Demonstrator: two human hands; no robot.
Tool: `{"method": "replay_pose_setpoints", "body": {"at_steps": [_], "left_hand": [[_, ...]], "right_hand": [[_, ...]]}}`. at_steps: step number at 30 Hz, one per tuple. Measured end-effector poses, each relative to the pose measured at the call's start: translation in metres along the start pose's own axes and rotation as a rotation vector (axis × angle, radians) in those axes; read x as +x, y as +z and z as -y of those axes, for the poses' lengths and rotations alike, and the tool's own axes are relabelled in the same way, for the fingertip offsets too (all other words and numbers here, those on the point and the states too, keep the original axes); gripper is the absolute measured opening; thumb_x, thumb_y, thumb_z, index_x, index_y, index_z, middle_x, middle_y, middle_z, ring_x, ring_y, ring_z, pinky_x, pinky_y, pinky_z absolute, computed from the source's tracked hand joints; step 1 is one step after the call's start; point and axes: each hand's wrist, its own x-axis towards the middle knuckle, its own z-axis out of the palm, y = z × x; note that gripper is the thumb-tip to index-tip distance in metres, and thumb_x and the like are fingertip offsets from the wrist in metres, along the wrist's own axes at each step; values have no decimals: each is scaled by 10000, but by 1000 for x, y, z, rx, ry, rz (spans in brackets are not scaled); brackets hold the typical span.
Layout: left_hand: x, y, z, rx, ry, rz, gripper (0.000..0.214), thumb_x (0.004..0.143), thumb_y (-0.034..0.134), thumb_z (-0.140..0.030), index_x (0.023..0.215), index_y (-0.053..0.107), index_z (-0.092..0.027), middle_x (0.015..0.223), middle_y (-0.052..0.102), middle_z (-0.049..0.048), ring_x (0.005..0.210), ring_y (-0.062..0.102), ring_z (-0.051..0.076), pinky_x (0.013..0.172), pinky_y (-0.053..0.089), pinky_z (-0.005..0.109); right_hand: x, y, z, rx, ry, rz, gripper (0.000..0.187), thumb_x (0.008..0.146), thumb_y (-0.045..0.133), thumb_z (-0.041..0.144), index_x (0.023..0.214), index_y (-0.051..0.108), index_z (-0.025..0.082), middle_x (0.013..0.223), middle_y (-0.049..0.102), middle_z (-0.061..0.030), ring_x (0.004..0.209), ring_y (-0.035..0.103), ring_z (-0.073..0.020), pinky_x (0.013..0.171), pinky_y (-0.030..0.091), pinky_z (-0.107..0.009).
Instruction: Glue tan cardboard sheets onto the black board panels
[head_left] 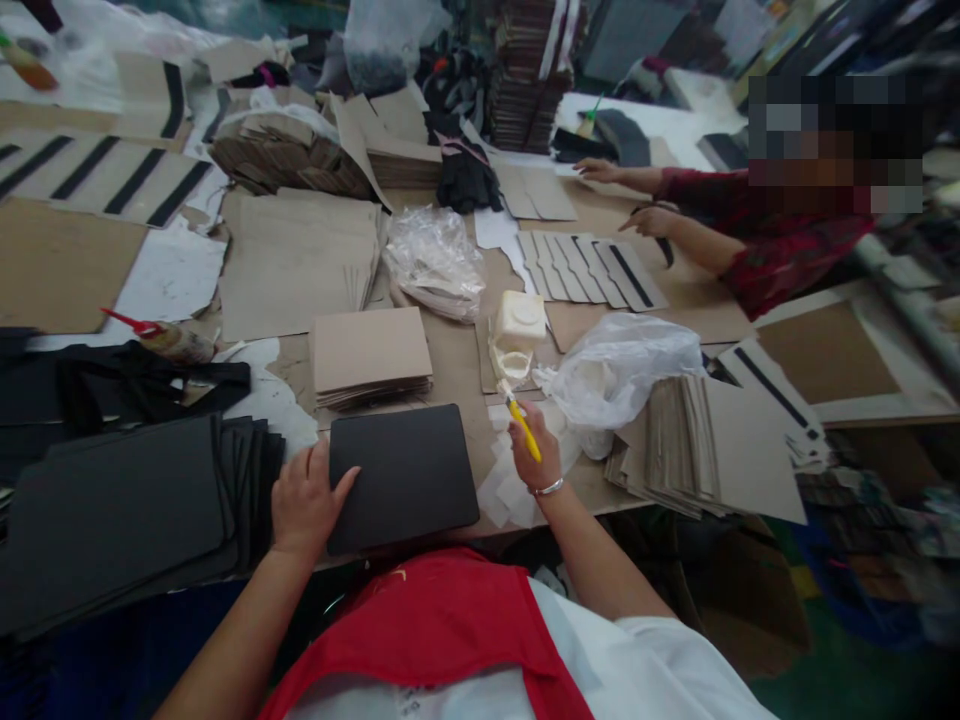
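My left hand [306, 498] rests on the left edge of a black rectangular panel [405, 480], thumb lying over its top and fingers apart. The panel lies flat at the table's front edge. In my right hand [538, 445] is a brush with a yellow handle [523, 428], its bristle end pointing away from me. That tip is at the mouth of a cream-coloured plastic container [520, 318] smeared with a pale substance. Just behind the black panel sits a stack of tan boards [371, 350]. A pile of black panels [120, 490] lies left of my left hand.
A co-worker's hands [649, 220] are over grey pieces with black strips [592, 270] at the far right. A clear plastic bag [630, 365] and a stack of grey boards [705, 445] stand to my right. A red-tipped bottle [172, 340] lies at left.
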Motion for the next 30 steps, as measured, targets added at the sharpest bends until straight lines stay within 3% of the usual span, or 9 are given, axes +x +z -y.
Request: {"method": "replay_pose_setpoints", "body": {"at_steps": [2, 4, 7, 10, 13, 18, 22, 25, 30], "left_hand": [[-3, -1, -11, -84, 199, 22, 622, 839, 472, -517, 1339, 416, -151, 1289, 511, 172, 1170, 477, 313, 944, 392, 437], [-7, -1, -26, -166, 466, 130, 669, 787, 547, -527, 1368, 399, -229, 1393, 439, 120, 1275, 386, 306, 1038, 313, 453], [-14, 1, -47, -186, 703, 321, 752, 705, 642, -527, 1377, 387, -308, 1450, 383, 62, 1305, 356, 292, 1083, 245, 468], [-16, 4, -56, -150, 715, 411, 734, 690, 673, -489, 1356, 418, -316, 1451, 386, 59, 1288, 381, 289, 1072, 256, 477], [-15, 6, -55, -152, 714, 430, 711, 696, 674, -468, 1347, 434, -310, 1447, 392, 65, 1288, 381, 292, 1069, 261, 480], [-10, 3, -49, -228, 667, 430, 680, 729, 631, -498, 1345, 442, -281, 1445, 391, 87, 1273, 409, 283, 1057, 302, 461], [1, 0, -42, -338, 600, 397, 654, 765, 587, -514, 1343, 444, -245, 1436, 397, 102, 1251, 436, 264, 1023, 374, 415], [13, -2, -36, -421, 571, 340, 599, 797, 552, -514, 1316, 469, -226, 1397, 440, 105, 1240, 443, 251, 1021, 389, 407], [38, -11, -37, -454, 549, 292, 547, 809, 544, -510, 1249, 525, -186, 1330, 499, 121, 1204, 467, 260, 1018, 396, 428]], "right_hand": [[29, -14, -12, 56, 99, -91, 437, 905, 317, 488, 1088, 557, 172, 740, 648, -20, 520, 555, -106, 536, 448, -224], [61, -20, -25, 64, 183, -125, 438, 890, 339, 499, 987, 609, 168, 719, 648, -15, 506, 542, -98, 527, 446, -215], [103, -12, -46, -36, 250, -108, 356, 829, 468, 464, 900, 660, 172, 760, 682, -22, 602, 592, -115, 598, 468, -221], [130, 4, -61, -135, 221, 11, 236, 774, 563, 375, 846, 694, 192, 792, 708, -19, 714, 627, -141, 692, 479, -244], [140, 11, -69, -199, 142, 174, 126, 723, 632, 296, 783, 712, 220, 848, 721, -10, 813, 638, -159, 778, 474, -266], [127, -6, -73, -229, -52, 290, 165, 746, 618, 283, 862, 726, 237, 936, 715, -36, 881, 636, -176, 842, 470, -304], [113, -24, -72, -162, -100, 270, 187, 742, 601, 303, 865, 724, 234, 932, 712, -43, 902, 629, -185, 879, 465, -335], [107, -26, -67, -21, 39, 171, 206, 706, 610, 345, 827, 717, 218, 922, 712, -41, 863, 638, -182, 857, 488, -333], [110, -3, -53, 248, 479, -148, 307, 681, 574, 415, 856, 657, 175, 689, 673, -24, 530, 609, -138, 553, 542, -284]]}}
